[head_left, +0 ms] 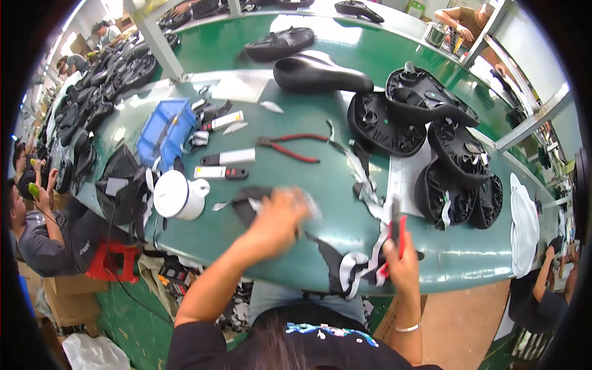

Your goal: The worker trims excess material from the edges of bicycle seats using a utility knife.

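Note:
My left hand (280,216) is smeared by motion over the middle of the bench. A dark scrap (246,206) lies beside it, and a pale blurred shape shows at its fingertips; whether it grips anything cannot be made out. In my right hand (404,266), near the front edge, is a red-handled tool (402,237) resembling pliers, its dark head pointing away from me. Black and white strips of trimmed material (351,265) lie between my hands. Farther off, red-handled pliers (290,146) rest with their handles spread.
Black bicycle saddles (320,74) crowd the back and right, several with undersides up. Left of centre are a white enamel mug (179,196), a blue bin (165,132) and knives with pale handles (228,156). White pieces (524,225) lie far right. Other people work around the benches.

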`<state>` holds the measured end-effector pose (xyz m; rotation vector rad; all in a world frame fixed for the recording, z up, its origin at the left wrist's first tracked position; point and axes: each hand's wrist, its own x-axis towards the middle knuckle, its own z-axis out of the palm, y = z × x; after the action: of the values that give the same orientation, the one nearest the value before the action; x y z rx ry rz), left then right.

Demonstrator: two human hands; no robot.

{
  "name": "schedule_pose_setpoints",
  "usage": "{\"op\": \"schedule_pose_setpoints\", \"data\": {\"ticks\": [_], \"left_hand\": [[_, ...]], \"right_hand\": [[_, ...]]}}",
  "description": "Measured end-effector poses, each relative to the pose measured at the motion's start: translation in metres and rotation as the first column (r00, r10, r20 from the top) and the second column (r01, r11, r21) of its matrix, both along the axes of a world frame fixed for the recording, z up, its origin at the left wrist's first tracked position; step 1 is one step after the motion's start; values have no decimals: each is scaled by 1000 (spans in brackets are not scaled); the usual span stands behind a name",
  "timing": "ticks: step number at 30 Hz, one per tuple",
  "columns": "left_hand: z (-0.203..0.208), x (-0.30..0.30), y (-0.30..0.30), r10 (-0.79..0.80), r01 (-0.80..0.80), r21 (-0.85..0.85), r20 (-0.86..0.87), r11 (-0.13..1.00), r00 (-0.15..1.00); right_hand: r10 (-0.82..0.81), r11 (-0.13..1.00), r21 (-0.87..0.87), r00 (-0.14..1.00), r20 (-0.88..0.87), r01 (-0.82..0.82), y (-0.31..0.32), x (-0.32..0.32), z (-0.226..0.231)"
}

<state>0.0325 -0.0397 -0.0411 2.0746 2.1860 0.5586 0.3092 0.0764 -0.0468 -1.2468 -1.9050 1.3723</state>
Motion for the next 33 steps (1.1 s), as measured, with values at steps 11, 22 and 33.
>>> {"op": "schedule_pose_setpoints", "data": {"ticks": [11, 22, 33], "left_hand": [[77, -89, 172, 48, -58, -29, -275, 998, 960], [52, -143, 258, 142, -508, 688, 516, 519, 845], [37, -22, 22, 83, -448, -222, 947, 866, -310]], "right_hand": [[-35, 970, -238, 935, -353, -54, -41, -22, -8], [-66, 978, -207, 931, -360, -11, -47, -17, -14], [-53, 982, -190, 927, -371, -20, -35, -22, -3]]}}
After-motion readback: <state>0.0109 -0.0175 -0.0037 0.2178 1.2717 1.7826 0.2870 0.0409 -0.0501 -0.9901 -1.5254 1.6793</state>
